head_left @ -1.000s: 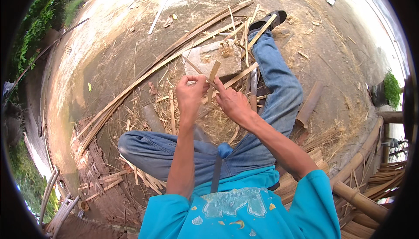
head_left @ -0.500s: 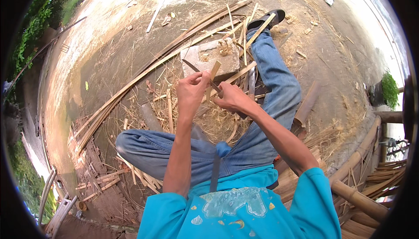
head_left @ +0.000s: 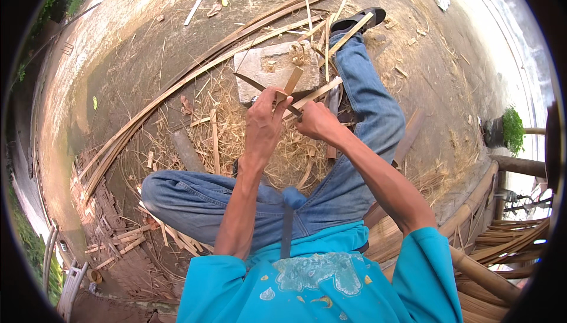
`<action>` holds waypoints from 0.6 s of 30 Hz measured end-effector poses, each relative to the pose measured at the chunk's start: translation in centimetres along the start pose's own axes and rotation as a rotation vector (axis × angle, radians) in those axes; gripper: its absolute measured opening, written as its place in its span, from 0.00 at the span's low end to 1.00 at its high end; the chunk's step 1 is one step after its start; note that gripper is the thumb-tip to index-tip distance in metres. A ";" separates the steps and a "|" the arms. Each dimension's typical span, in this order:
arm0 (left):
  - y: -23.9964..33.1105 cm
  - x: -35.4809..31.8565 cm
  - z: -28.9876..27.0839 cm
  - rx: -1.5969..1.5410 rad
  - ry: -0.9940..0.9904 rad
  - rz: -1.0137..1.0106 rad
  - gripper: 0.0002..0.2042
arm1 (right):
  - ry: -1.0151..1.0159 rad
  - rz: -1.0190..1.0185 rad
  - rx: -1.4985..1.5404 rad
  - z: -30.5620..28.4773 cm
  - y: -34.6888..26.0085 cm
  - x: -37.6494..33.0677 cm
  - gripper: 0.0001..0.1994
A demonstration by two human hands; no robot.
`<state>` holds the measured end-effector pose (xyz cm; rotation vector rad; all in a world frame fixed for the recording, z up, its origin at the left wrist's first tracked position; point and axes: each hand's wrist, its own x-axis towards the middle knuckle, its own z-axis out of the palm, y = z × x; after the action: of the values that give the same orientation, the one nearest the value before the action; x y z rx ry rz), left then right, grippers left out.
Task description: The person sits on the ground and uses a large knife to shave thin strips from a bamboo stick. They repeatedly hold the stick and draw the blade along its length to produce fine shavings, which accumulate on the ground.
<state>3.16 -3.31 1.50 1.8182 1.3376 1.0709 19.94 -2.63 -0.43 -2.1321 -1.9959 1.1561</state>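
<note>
My left hand (head_left: 264,123) is closed around a short bamboo strip (head_left: 293,79), whose upper end sticks out past the fingers. In my right hand (head_left: 319,122) is the handle of a knife (head_left: 248,80). Its dark blade runs up and to the left, crossing the strip at my left fingertips. Part of the blade is hidden behind those fingers. Just beyond both hands sits a pale stone block (head_left: 251,66) with shavings on top. Another bamboo strip (head_left: 324,88) slants up to the right, close to my right hand.
Long bamboo slats (head_left: 177,90) stretch across the ground at the left. Thin shavings (head_left: 230,140) cover the ground between my legs. My sandalled foot (head_left: 371,18) lies beyond the block, with a strip across it. Bamboo poles (head_left: 472,205) and bundled strips stand at the right.
The view has shifted slightly. The knife's blade reaches farther out to the left of the strip, and my right hand has turned more closed around the handle.
</note>
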 end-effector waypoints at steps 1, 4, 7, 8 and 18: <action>0.1 0.1 -0.2 -0.026 0.010 -0.010 0.08 | 0.000 0.003 0.002 0.1 -0.2 0.3 0.20; -0.4 -0.2 -0.6 -0.091 0.027 0.004 0.07 | -0.036 -0.014 -0.027 0.0 -1.1 0.6 0.20; -1.1 -0.5 -0.4 -0.138 0.032 0.071 0.06 | -0.033 0.057 -0.066 2.6 0.3 1.5 0.15; -0.5 -0.5 -0.4 -0.150 0.031 0.047 0.06 | -0.038 0.062 -0.038 3.9 1.6 2.4 0.15; -1.7 -4.1 -3.8 -0.117 0.011 -0.057 0.06 | -0.120 0.142 -0.083 9.7 2.7 4.2 0.17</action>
<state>-1.59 -6.65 0.83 1.6814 1.2971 1.1066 17.10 -4.08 -10.84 -2.3327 -2.0007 1.2707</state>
